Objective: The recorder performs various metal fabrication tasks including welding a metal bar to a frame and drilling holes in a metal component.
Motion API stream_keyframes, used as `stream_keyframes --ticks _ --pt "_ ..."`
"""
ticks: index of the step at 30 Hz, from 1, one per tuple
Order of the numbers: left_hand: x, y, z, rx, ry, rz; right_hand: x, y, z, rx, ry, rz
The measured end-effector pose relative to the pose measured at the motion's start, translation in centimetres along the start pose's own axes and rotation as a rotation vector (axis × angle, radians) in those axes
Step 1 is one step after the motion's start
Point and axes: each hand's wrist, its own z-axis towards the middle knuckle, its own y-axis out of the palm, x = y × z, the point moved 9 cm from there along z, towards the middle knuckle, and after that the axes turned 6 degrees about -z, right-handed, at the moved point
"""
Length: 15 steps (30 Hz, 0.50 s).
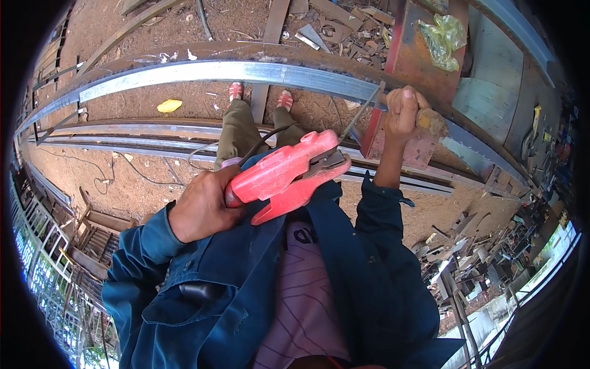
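Electrode holder: we see the red clamp-style electrode holder (pixel 289 175) in front of the chest, its jaws pointing up and to the right, a thin welding rod (pixel 359 115) clamped in its tip.
Left hand: our left hand (pixel 203 209) is wrapped fully around the holder's handle, fingers closed tight on it.
Cable: a dark cable (pixel 261 142) runs from the handle end down toward the legs.
Right hand: our right hand (pixel 402 111) is raised and closed in a fist around the wooden handle of a chipping hammer (pixel 424 117), right next to the far end of the rod.
Rod and hammer: we cannot tell whether the rod's tip touches the hammer or only passes just beside it.
Work: below the hands a long grey steel channel (pixel 203 72) lies across rusty frame rails (pixel 153 126), with a red-painted steel plate (pixel 424 67) beside the right hand.
Floor: bare dirt floor (pixel 123 178) with metal scraps, a yellow scrap (pixel 169 106) and a crumpled green plastic bag (pixel 444 38) on the plate.
Feet: red sandals (pixel 236 91) stand just by the channel.
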Motion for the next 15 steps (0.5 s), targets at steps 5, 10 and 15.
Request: stream_keyframes --ticks 5,10,15 --pt "0.8 -0.6 0.4 -0.021 0.010 -0.043 0.4 -1.8 0.0 0.101 -0.080 -0.123" --pt "1.4 -1.1 0.6 -0.051 0.020 -0.059 0.1 -0.9 0.1 0.063 -0.029 0.004" --pt "2.3 -1.8 0.9 -0.082 0.001 -0.043 0.2 -0.8 0.2 0.027 -0.019 -0.024"
